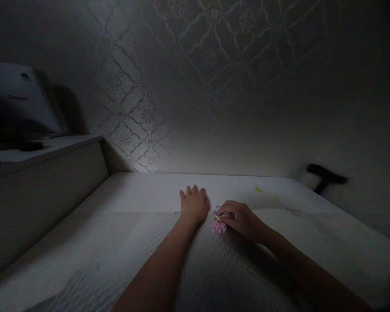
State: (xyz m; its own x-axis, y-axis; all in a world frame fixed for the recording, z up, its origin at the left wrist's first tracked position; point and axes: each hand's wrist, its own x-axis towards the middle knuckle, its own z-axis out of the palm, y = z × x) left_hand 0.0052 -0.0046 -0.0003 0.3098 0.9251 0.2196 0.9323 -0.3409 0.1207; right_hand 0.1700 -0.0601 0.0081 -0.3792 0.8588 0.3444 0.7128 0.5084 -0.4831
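The white table (pixel 143 190) runs back to the wall (pixel 198 121), and its left side stops at a tall ledge (pixel 52 143). There is a wide stretch of white on the left of the left hand (pixel 195 206), which lies palm down with its fingers spread. The right hand (pixel 243 216) is beside it, thumb and fingers pinching a little pink frilly thing (pixel 219 227) with a yellow bit on it. That pink thing is just right of the left hand, near the middle of the table. It looks ruffly. The grey cover (pixel 214 277) in front is all bumpy, and the wall has loopy flower shapes. Yellow scraps (pixel 258 189) lie behind the right hand. A blurry black T-shaped thing (pixel 326 175) is by the table's right edge. On the ledge stands a pale, flat-sided thing (pixel 16 95).
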